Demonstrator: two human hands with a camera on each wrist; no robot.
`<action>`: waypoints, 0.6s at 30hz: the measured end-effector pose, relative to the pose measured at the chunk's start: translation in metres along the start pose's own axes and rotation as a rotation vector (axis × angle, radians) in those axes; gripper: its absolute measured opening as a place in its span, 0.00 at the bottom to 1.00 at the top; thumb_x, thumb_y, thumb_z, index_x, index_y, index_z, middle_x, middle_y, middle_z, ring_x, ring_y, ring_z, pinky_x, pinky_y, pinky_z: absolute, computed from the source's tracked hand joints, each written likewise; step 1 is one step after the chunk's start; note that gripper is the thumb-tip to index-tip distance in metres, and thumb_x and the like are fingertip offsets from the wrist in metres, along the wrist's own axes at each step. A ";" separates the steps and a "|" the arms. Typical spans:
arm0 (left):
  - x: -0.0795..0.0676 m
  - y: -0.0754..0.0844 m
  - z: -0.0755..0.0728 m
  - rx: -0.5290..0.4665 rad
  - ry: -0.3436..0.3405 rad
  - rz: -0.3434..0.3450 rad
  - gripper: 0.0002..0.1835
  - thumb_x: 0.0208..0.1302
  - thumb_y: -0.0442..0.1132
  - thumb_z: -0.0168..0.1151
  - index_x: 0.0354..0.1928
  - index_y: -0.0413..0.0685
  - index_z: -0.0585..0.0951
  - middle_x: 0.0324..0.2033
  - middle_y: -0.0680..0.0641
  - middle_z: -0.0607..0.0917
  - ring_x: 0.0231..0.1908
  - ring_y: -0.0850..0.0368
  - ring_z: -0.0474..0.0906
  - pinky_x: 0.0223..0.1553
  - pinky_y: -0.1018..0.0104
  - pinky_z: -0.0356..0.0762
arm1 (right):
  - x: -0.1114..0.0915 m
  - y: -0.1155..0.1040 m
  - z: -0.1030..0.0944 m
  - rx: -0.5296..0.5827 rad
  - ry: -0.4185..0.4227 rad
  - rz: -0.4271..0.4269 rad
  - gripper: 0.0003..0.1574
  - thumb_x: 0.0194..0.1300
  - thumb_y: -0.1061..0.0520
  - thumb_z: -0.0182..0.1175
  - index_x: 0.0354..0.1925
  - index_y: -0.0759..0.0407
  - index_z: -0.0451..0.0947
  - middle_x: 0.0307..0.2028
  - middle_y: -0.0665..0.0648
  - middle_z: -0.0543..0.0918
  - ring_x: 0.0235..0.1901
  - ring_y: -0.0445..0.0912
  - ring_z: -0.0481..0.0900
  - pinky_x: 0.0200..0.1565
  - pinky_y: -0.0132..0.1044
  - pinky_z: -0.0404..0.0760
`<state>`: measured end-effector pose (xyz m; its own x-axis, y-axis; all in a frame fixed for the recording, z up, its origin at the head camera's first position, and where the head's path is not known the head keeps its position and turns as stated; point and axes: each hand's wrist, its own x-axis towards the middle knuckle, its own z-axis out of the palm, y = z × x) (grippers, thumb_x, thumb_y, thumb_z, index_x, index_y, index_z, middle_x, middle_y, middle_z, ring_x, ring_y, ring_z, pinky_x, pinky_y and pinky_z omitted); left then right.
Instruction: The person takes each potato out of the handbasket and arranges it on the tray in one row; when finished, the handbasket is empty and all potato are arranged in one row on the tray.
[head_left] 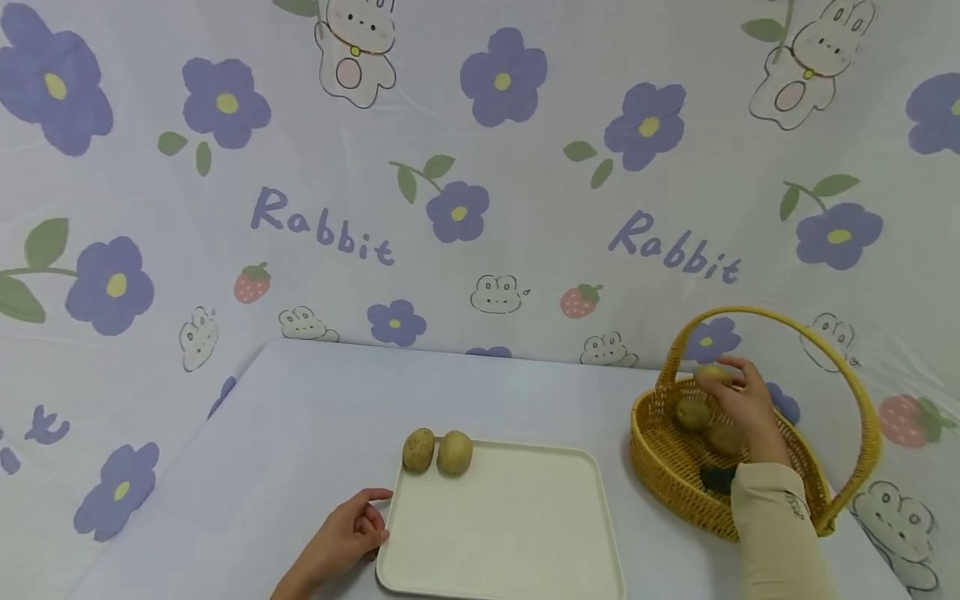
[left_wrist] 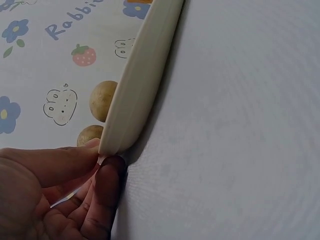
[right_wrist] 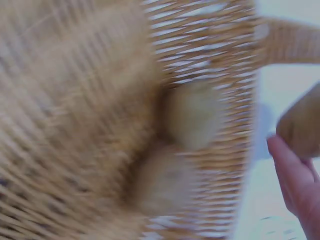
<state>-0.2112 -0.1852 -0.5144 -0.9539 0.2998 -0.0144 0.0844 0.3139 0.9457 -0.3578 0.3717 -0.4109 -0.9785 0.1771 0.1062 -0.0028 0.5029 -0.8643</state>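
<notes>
My right hand (head_left: 750, 407) grips a potato (head_left: 711, 375) over the far side of a wicker basket (head_left: 663, 467). The right wrist view catches this potato (right_wrist: 302, 125) at its right edge, beside a finger. Inside the basket lie two more potatoes, one greenish (head_left: 692, 414) and one browner (head_left: 723, 439), both blurred in the right wrist view. At the cream tray's (head_left: 502, 521) left edge is my left hand (head_left: 345, 533); the left wrist view shows its thumb and finger pinching the rim (left_wrist: 112, 142). Two potatoes (head_left: 418, 451) (head_left: 454, 452) sit side by side in the tray's far left corner.
A tall arched handle (head_left: 862, 400) rises over the basket. Something dark (head_left: 717, 477) lies in the basket by the right sleeve (head_left: 776, 517). The white table (head_left: 337, 400) ends at a cloth backdrop (head_left: 510, 167) printed with flowers and rabbits.
</notes>
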 end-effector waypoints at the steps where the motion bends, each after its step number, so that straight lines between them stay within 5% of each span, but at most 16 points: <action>1: 0.000 0.000 0.000 0.000 0.002 0.001 0.28 0.58 0.29 0.61 0.60 0.31 0.66 0.29 0.46 0.75 0.22 0.62 0.72 0.24 0.70 0.75 | 0.000 -0.008 -0.002 0.001 -0.041 -0.031 0.38 0.64 0.41 0.56 0.67 0.51 0.58 0.56 0.65 0.61 0.46 0.49 0.69 0.41 0.39 0.75; 4: 0.001 0.000 0.001 -0.003 0.004 0.002 0.28 0.58 0.29 0.62 0.60 0.31 0.66 0.29 0.46 0.75 0.22 0.62 0.72 0.24 0.70 0.74 | -0.005 -0.031 -0.003 0.084 -0.159 -0.100 0.37 0.64 0.44 0.57 0.68 0.51 0.59 0.56 0.61 0.61 0.44 0.42 0.71 0.41 0.29 0.77; 8: 0.002 0.001 0.002 -0.001 0.011 0.006 0.28 0.58 0.29 0.62 0.60 0.32 0.66 0.29 0.46 0.75 0.22 0.61 0.72 0.24 0.70 0.75 | -0.015 -0.058 0.014 0.195 -0.244 -0.183 0.30 0.63 0.53 0.61 0.61 0.54 0.64 0.49 0.53 0.68 0.41 0.38 0.73 0.40 0.28 0.77; 18: 0.000 0.002 0.004 0.003 0.005 0.002 0.28 0.57 0.28 0.61 0.60 0.31 0.66 0.29 0.45 0.75 0.22 0.61 0.73 0.24 0.70 0.75 | -0.039 -0.084 0.118 0.158 -0.452 -0.374 0.33 0.51 0.64 0.69 0.54 0.64 0.65 0.54 0.64 0.68 0.53 0.55 0.67 0.48 0.39 0.75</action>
<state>-0.2096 -0.1815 -0.5136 -0.9551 0.2961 -0.0111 0.0870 0.3159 0.9448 -0.3440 0.2232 -0.4004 -0.8958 -0.3816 0.2278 -0.3605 0.3242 -0.8746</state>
